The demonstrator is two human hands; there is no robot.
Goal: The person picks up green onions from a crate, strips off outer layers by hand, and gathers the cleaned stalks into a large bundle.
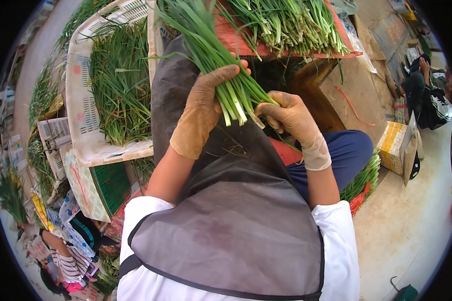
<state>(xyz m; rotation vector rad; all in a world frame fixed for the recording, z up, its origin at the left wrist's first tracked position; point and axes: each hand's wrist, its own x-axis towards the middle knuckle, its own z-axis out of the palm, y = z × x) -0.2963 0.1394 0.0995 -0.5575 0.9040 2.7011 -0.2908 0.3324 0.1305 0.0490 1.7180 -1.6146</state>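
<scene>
My left hand (207,101), in a soiled thin glove, grips a bunch of long green leafy stalks, probably garlic chives (214,62). The pale cut ends point down towards my lap and the leaves reach up and away. My right hand (288,113), gloved too, pinches stalk ends at the bunch's right edge between thumb and bent forefinger. Below the bunch, a dark apron (229,210) covers my lap, with a few dry strands (235,148) lying on it. Beyond my hands, a heap of similar stalks (297,26) rests on a red sheet (245,37), ends facing me.
To the left stands a white plastic crate (111,160) full of loose greens (122,82). A tied green bundle (361,184) lies beside my right knee. A taped foam box (392,145) is at right. Other people sit at far right (423,94) and lower left (69,261).
</scene>
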